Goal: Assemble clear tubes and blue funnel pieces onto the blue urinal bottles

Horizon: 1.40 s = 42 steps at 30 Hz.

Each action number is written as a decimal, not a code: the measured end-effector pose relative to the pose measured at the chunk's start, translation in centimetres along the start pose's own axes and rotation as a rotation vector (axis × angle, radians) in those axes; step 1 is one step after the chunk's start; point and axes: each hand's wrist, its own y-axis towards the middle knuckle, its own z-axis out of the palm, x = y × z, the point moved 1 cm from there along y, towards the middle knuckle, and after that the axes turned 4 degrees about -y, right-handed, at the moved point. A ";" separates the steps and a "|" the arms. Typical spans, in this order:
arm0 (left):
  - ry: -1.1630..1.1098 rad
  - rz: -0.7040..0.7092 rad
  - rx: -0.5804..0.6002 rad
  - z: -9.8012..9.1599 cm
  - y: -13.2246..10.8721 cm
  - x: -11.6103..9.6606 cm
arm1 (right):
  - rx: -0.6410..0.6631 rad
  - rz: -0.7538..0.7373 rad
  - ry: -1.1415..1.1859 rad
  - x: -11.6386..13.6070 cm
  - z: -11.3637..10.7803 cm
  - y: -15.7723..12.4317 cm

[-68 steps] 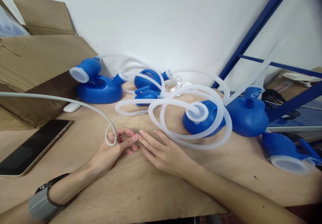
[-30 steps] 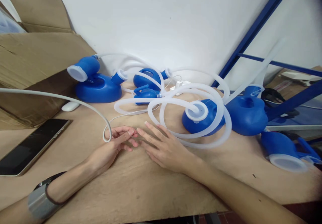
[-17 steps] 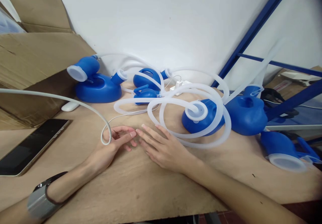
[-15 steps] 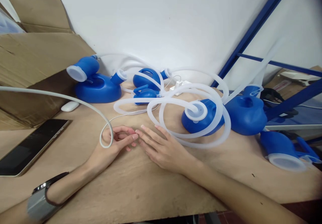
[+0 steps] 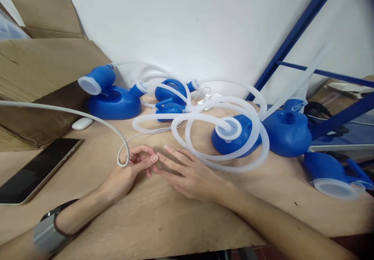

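Note:
My left hand [image 5: 125, 172] rests on its side on the wooden table [image 5: 163, 221], fingers curled in. The looped end of a grey-white cable [image 5: 87, 116] sits at its thumb and seems to be held there. A grey wristband [image 5: 46, 234] is on that forearm. My right hand [image 5: 187, 174] lies flat beside it, fingers stretched out, fingertips touching those of the left hand, holding nothing. Just beyond the right hand, a coiled translucent corrugated hose [image 5: 263, 143] runs round a blue plastic vessel [image 5: 233, 139].
More blue vessels stand at the back left [image 5: 113, 102], the right [image 5: 288, 133] and the far right [image 5: 330, 172], tangled with hoses. A dark tablet [image 5: 35, 170] and a white mouse [image 5: 82, 123] lie left, by cardboard boxes [image 5: 37, 73]. A blue metal frame [image 5: 295, 30] rises at the right.
Almost nothing has moved. Both hands have stayed together on the table, and the cable loop has shifted slightly left with my left hand.

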 end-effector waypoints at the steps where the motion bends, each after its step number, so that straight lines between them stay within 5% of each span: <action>1: -0.049 -0.015 -0.004 0.1 0.1 -0.1 | 0.005 0.006 0.024 -0.1 0.0 0.0; 22: -0.075 0.038 -0.209 0.4 0.5 -0.7 | 0.056 -0.010 -0.071 0.1 -0.4 0.2; 42: 0.165 -0.030 -0.057 0.2 0.3 0.1 | -0.023 -0.077 -0.168 0.3 0.1 0.0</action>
